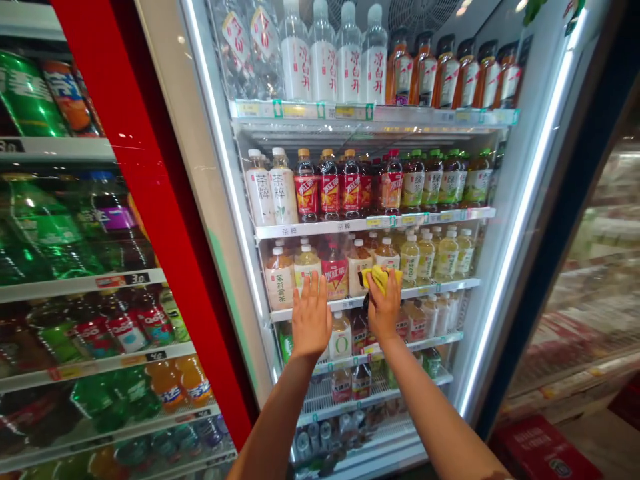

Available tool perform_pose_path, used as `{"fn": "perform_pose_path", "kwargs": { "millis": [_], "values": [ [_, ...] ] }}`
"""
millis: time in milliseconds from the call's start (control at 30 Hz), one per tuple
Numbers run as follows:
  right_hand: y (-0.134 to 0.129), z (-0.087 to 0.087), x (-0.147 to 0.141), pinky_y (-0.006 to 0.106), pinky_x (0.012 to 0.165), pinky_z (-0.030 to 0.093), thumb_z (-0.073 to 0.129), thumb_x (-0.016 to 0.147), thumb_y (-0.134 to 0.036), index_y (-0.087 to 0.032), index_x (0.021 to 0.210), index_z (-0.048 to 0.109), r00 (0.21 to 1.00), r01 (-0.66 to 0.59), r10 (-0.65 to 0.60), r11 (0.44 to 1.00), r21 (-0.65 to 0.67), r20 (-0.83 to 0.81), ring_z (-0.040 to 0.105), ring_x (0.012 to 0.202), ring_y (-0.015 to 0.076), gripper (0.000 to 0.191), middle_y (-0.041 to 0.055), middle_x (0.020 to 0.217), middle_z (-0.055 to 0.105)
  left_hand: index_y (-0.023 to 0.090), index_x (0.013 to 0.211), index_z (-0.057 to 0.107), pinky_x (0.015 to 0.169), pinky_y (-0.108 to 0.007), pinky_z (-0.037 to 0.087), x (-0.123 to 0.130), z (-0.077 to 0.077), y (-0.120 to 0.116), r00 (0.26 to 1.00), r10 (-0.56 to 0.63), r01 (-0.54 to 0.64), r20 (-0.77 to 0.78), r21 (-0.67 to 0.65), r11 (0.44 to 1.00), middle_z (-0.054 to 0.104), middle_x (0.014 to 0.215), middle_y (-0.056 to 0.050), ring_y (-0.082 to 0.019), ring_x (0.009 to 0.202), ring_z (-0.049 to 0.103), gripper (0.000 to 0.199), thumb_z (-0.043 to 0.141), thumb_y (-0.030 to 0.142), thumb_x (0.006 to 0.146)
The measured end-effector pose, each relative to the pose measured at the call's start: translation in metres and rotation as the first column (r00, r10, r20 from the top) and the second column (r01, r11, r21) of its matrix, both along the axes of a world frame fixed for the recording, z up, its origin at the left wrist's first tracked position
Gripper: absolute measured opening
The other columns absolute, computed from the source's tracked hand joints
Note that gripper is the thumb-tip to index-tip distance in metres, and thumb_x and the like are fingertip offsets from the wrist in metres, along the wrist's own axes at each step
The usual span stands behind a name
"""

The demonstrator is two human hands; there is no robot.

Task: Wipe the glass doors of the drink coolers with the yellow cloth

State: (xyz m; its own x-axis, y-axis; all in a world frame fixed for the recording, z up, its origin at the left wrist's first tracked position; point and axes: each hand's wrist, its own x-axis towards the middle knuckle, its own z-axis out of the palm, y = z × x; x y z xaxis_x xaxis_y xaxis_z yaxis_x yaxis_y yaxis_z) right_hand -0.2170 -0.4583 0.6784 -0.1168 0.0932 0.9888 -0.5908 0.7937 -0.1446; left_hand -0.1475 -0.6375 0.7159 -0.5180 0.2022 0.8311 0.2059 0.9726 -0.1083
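My left hand (311,319) is raised with its palm toward a glass-fronted drinks fridge, fingers stretched out and holding nothing. It appears in front of the third shelf of bottles, beside a bottle with a pink-red label (335,272). To its right, my right hand (384,308) grips a yellow cloth (383,277) with a dark edge, in front of the same shelf. The cloth sticks out above the fingers. Whether either hand touches the glass is hard to tell.
Bottles fill several fridge shelves (375,119), lit by bright strips on both sides. A red-framed cooler (150,200) with more drinks stands at the left. At the lower right is a red box (537,448) near blurred shelving.
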Motion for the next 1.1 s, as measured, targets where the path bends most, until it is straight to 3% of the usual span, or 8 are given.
{"fn": "perform_pose_path", "kwargs": {
  "millis": [100,333,467,567,667,800,1000,1100],
  "values": [
    [0.001,-0.011,0.0,0.071,0.12,0.03,0.043,0.092,-0.005,-0.036,0.159,0.034,0.999,-0.033,0.033,0.998,0.049,0.0,0.021,0.157,0.0315,0.074,0.0092,0.167,0.032,0.017,0.165,0.002,0.128,-0.058,0.019,-0.005,-0.004,0.009,0.999,0.021,-0.021,-0.03,-0.003,1.0,0.018,0.169,-0.015,-0.032,0.157,0.02,0.082,0.049,0.017,0.097],
    [0.057,0.045,-0.029,0.071,0.123,0.02,0.044,0.095,-0.007,-0.036,0.151,0.05,0.996,-0.087,0.088,0.996,0.025,-0.014,0.025,0.156,0.0317,0.063,0.0059,0.166,0.035,0.02,0.165,0.003,0.129,-0.057,0.016,-0.022,0.006,0.044,0.999,0.013,-0.014,-0.038,-0.036,0.999,0.021,0.169,-0.012,-0.029,0.157,0.02,0.081,0.047,0.015,0.097],
    [0.068,0.014,-0.027,0.072,0.121,0.027,0.043,0.096,-0.008,-0.033,0.156,0.042,0.999,-0.037,0.034,0.994,-0.104,-0.029,0.023,0.157,0.0339,0.065,0.0082,0.169,0.028,0.02,0.165,0.002,0.129,-0.055,0.015,-0.028,0.003,0.063,0.999,0.016,-0.018,-0.038,-0.052,0.998,0.018,0.17,-0.011,-0.029,0.157,0.02,0.083,0.048,0.016,0.097],
    [0.062,-0.006,-0.02,0.068,0.121,0.031,0.043,0.095,-0.007,-0.035,0.157,0.041,0.999,-0.042,0.042,0.999,0.008,0.01,0.021,0.158,0.0313,0.067,0.0074,0.169,0.028,0.018,0.165,0.001,0.13,-0.053,0.013,-0.031,-0.002,0.071,0.997,-0.003,-0.002,-0.071,-0.08,0.997,0.021,0.169,-0.012,-0.028,0.158,0.019,0.084,0.049,0.017,0.096],
    [0.071,0.008,-0.024,0.067,0.123,0.027,0.044,0.094,-0.005,-0.038,0.153,0.046,0.996,-0.086,0.084,0.99,0.114,0.021,0.024,0.157,0.0282,0.067,0.0045,0.167,0.034,0.017,0.164,0.001,0.13,-0.051,0.012,-0.034,-0.002,0.08,0.997,-0.031,0.023,-0.07,-0.109,0.994,0.024,0.168,-0.013,-0.028,0.157,0.02,0.085,0.052,0.02,0.096],
    [0.107,0.026,-0.042,0.068,0.124,0.021,0.044,0.095,-0.005,-0.037,0.151,0.049,0.996,-0.08,0.081,0.996,0.043,-0.025,0.025,0.157,0.0273,0.065,0.0039,0.168,0.033,0.018,0.164,-0.002,0.13,-0.051,0.013,-0.037,0.002,0.095,0.999,-0.014,0.009,-0.051,-0.104,0.995,0.023,0.168,-0.013,-0.028,0.158,0.02,0.088,0.054,0.022,0.096],
    [0.12,-0.011,-0.04,0.069,0.122,0.026,0.045,0.096,-0.007,-0.037,0.156,0.039,0.995,-0.092,0.093,0.995,-0.026,0.024,0.022,0.157,0.0307,0.068,0.0043,0.17,0.027,0.018,0.164,-0.004,0.129,-0.053,0.012,-0.039,-0.004,0.115,0.998,0.01,-0.016,-0.066,-0.09,0.996,0.021,0.168,-0.014,-0.029,0.158,0.019,0.091,0.056,0.021,0.095],
    [0.127,0.001,-0.042,0.067,0.125,0.021,0.044,0.095,-0.005,-0.039,0.153,0.044,0.988,-0.146,0.14,0.986,0.08,0.067,0.023,0.157,0.0281,0.068,0.0026,0.167,0.034,0.02,0.164,-0.004,0.13,-0.052,0.011,-0.042,-0.006,0.126,0.998,0.0,-0.006,-0.061,-0.103,0.995,0.021,0.168,-0.012,-0.029,0.157,0.02,0.095,0.059,0.019,0.092]
  ]
}}
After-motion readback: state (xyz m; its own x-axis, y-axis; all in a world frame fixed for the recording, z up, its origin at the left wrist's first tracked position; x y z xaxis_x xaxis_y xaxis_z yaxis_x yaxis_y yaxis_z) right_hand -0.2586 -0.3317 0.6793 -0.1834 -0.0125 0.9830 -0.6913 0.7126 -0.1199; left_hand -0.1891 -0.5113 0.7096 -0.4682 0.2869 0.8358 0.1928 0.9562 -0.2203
